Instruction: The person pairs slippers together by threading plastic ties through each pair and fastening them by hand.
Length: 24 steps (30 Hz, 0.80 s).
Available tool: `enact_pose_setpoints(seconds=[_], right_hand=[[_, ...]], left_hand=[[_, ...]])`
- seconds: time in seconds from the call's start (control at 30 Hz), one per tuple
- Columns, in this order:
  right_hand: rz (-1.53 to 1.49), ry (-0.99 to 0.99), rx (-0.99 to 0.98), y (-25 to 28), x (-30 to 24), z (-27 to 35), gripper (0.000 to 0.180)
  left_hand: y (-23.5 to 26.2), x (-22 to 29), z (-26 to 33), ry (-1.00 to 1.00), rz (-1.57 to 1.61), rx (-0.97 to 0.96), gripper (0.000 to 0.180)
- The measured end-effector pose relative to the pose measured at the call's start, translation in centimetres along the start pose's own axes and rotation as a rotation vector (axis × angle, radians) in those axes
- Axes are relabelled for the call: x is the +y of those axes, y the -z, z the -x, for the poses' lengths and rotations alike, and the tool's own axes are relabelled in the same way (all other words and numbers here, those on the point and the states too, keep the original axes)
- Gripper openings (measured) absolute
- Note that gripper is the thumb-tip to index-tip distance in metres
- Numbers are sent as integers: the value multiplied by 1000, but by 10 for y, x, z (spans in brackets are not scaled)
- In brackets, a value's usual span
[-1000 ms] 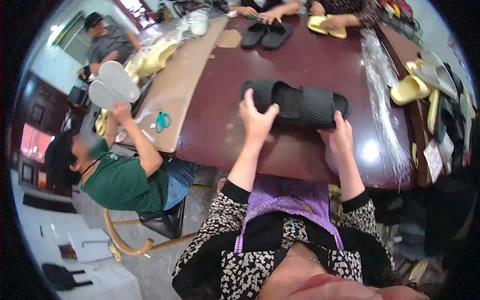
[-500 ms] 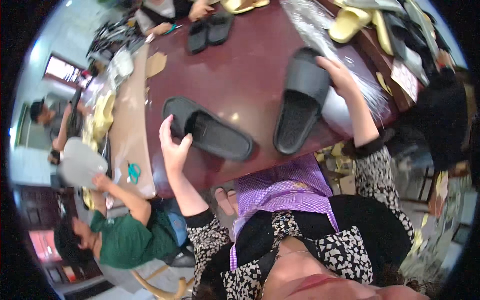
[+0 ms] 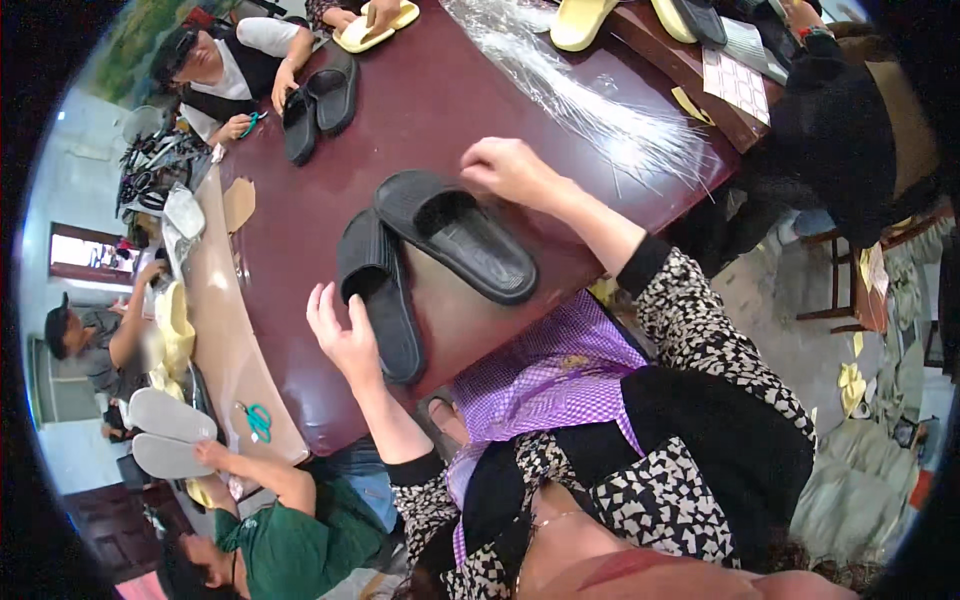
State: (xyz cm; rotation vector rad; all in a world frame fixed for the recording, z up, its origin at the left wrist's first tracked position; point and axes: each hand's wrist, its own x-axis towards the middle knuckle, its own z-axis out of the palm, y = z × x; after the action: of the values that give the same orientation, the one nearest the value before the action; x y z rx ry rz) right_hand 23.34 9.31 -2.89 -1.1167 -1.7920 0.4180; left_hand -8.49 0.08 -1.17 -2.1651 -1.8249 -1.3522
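Note:
Two black slide sandals lie close together on the dark red table [image 3: 290, 380]. The right slide [image 3: 470, 240] rests slantwise, its strap end touching or overlapping the upper part of the left slide [image 3: 385, 300]. My left hand [image 3: 345, 335] is beside the left slide's outer edge, fingers spread and holding nothing. Just past the strap of the right slide, my right hand [image 3: 510, 172] hovers with its fingers curled in; nothing shows in them.
Across the table a person reaches toward another pair of black slides [image 3: 320, 105]. Clear plastic strands [image 3: 620, 115] spread at the far right, near yellow slides [image 3: 580, 22]. At left, a green-clad person holds grey soles [image 3: 172, 432] near teal scissors [image 3: 259, 422].
The right-hand slide, held apart before, now lies against the left one, and my right hand has let go. The left slide has turned more upright. The view has shifted.

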Motion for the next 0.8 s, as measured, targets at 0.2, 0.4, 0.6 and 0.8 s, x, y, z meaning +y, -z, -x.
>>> enact_pose_setpoints(seconds=[0.2, 0.4, 0.6, 0.8], right_hand=[[226, -359, 75, 84, 65, 4, 18], [461, -569, 111, 94, 85, -2, 22], [604, -477, 99, 76, 89, 3, 28], [518, -492, 244, 85, 105, 3, 28]], left_hand=[[-3, -37, 30, 102, -50, -38, 28], [-16, -19, 39, 232, -58, -150, 30], [-27, -14, 41, 62, -89, -78, 30], [-15, 10, 37, 249, 95, -55, 27]])
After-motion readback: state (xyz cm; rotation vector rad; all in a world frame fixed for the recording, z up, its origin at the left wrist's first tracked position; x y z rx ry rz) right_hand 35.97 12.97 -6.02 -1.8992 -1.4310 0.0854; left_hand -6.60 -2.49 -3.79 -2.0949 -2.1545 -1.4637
